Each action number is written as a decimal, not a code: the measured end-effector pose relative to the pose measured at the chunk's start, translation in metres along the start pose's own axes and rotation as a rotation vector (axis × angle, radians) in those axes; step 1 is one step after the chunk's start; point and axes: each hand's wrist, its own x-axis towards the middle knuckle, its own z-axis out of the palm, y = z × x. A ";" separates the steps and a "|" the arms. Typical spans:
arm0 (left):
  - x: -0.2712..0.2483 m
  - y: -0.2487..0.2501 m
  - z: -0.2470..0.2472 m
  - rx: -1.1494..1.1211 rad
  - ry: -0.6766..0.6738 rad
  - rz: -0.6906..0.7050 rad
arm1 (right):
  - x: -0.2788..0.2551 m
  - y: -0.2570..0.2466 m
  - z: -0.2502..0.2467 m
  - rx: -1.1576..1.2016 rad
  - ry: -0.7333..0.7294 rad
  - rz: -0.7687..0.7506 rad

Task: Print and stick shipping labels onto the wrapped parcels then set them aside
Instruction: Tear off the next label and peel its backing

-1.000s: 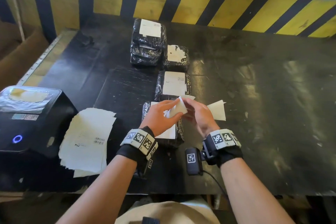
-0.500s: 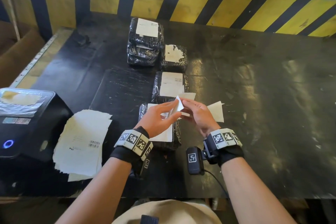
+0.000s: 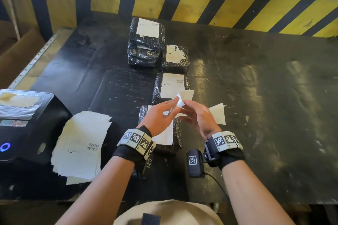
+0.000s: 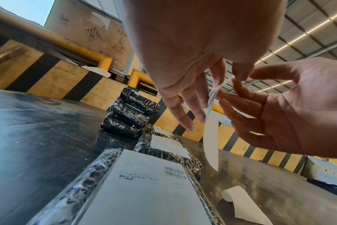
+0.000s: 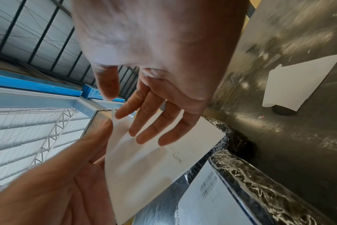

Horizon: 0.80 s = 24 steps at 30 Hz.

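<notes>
While both hands' fingers (image 3: 178,110) pinch one label (image 3: 180,101), wrapped parcels (image 3: 146,42) lie stacked on the table (image 3: 256,97).

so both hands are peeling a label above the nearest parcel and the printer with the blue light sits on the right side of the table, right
Not quite: the printer sits on the left side of the table, as the head view shows. Both hands, left hand and right hand, do hold a label above the nearest parcel.

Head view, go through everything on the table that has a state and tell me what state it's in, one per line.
Label: held above the table, corner pinched by both hands.
Left hand: pinching the label.
Right hand: pinching the label.
Nearest parcel: wrapped, labelled, lying flat.
Label printer: on, blue light lit.
Far parcels: stacked, top one labelled.
</notes>
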 end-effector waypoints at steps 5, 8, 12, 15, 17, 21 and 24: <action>0.004 0.000 -0.002 -0.005 -0.003 -0.009 | 0.003 -0.002 0.000 0.006 -0.005 -0.002; 0.006 -0.002 -0.002 0.004 -0.009 -0.013 | 0.005 -0.002 -0.001 0.000 -0.002 -0.006; 0.007 -0.003 -0.003 0.017 -0.011 -0.012 | 0.007 -0.002 -0.001 -0.007 -0.004 -0.002; 0.008 -0.004 -0.003 -0.005 0.012 0.002 | 0.007 -0.002 0.000 -0.023 -0.005 -0.005; 0.008 -0.004 -0.005 -0.004 0.082 0.046 | 0.008 -0.001 0.001 -0.036 -0.004 -0.009; 0.009 -0.003 -0.007 0.021 0.197 0.131 | 0.011 0.001 0.002 -0.074 0.023 -0.011; 0.009 -0.002 -0.007 0.038 0.204 0.099 | 0.012 0.002 0.004 -0.102 0.040 -0.029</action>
